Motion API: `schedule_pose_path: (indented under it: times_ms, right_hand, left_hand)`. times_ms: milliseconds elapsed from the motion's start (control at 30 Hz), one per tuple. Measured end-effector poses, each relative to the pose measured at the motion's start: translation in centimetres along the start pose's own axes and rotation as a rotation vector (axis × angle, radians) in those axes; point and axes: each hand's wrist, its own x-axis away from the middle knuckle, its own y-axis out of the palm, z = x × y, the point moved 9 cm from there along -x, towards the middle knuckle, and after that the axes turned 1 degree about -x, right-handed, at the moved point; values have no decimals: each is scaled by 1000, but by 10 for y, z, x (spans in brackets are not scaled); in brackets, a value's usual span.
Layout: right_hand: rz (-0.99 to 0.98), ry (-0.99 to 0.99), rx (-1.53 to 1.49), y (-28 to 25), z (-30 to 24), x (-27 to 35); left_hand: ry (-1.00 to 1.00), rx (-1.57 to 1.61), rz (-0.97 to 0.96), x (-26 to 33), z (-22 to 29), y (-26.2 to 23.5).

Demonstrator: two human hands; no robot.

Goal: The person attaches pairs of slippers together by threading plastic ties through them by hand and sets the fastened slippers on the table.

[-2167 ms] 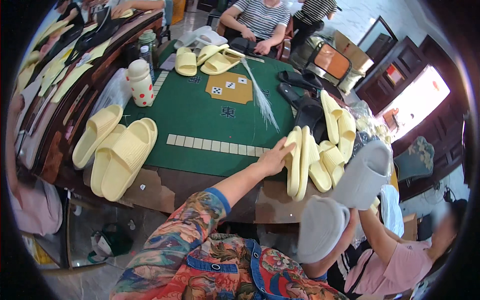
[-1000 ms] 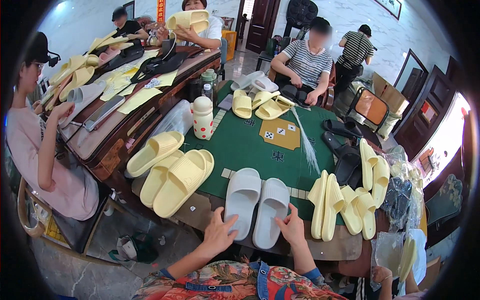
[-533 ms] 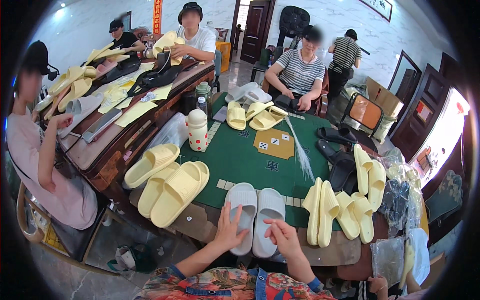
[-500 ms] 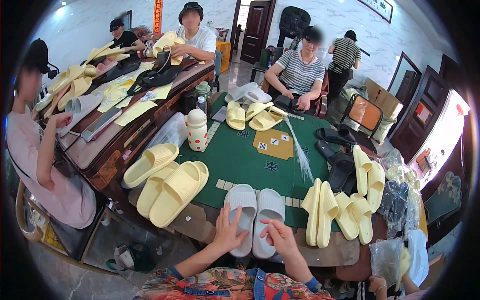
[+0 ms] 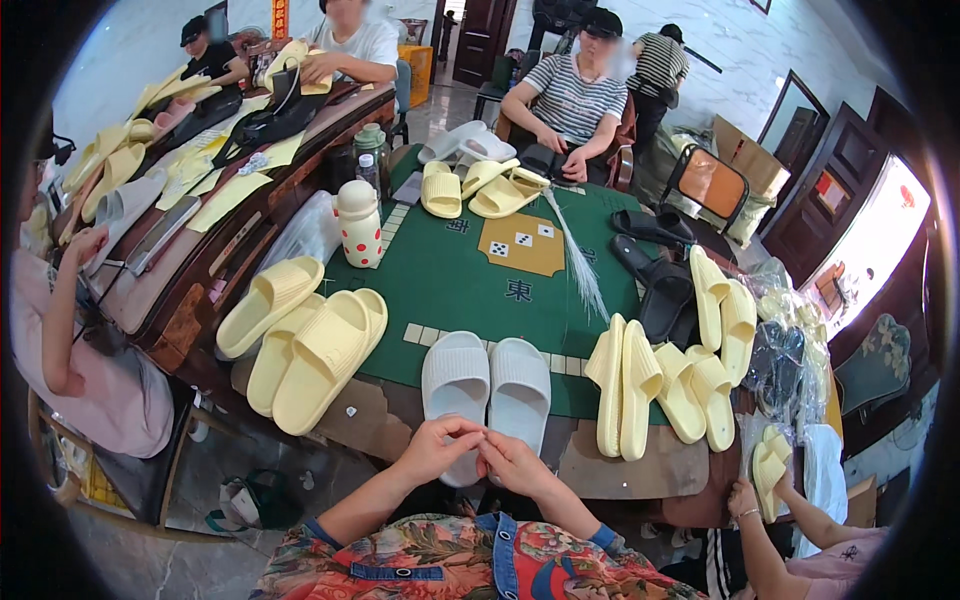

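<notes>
From far off, I look down on two hands; the left hand [image 5: 437,450] and the right hand [image 5: 513,463] meet at their fingertips, thumbs and fingers bent in; I cannot tell if a tiny thing is pinched between them; they hang over the heel ends of the two gray slippers [image 5: 457,385], which lie side by side at my near edge of the green table [image 5: 440,290], toes pointing away.

I think a low wrist could bump the heels and push a slipper toward my lap, since they sit so near the edge; if the fingers do hold some small bit, a loose pinch could drop it, and it would be hard to find; if my right elbow swings wide, it might knock the yellow slippers [image 5: 640,390] on that side, as the closest one looks tipped up on its side.

The gray slippers look smooth and clean, pale all over; each has one wide strap with thin ridges, and an open toe; the right one's heel is partly hidden by my hand, so I cannot check it for marks.
</notes>
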Motion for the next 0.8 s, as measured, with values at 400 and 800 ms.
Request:
schedule_pose_path:
  times_ms: [400,800]
  right_hand:
    - [91,173,-390,4,25,26]
    - [264,292,-618,-14,40,25]
  left_hand:
    - [200,-434,225,-8,18,-21]
    - [280,-475,326,-65,41,-78]
